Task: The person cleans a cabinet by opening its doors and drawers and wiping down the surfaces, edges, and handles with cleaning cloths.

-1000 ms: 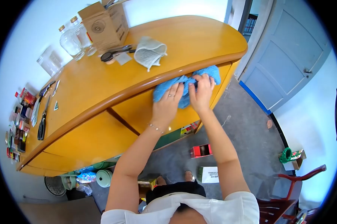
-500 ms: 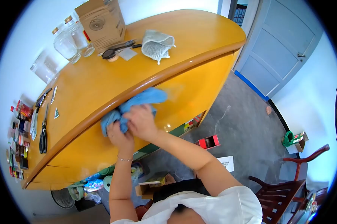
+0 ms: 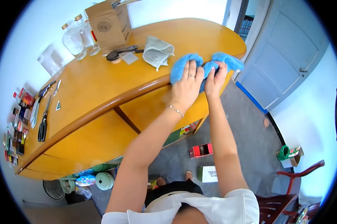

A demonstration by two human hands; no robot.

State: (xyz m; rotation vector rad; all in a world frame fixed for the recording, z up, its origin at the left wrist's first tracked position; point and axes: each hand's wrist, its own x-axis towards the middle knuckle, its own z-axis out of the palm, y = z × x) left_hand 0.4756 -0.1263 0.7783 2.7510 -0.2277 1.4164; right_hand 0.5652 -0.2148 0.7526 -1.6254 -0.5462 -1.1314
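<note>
At the cabinet's (image 3: 101,89) front edge, near its right end, the right hand (image 3: 216,83) grips a blue cloth (image 3: 209,66). The left hand (image 3: 187,89) lies over it, grip unclear, seemingly to press it there.

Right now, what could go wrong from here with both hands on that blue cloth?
The blue cloth is close to the pale mesh pouch on the cabinet, so a leftward sweep could knock or drag the pouch. One end of the cloth also spreads beyond the right hand at the cabinet's rounded edge, where it might slip or bunch.
</note>
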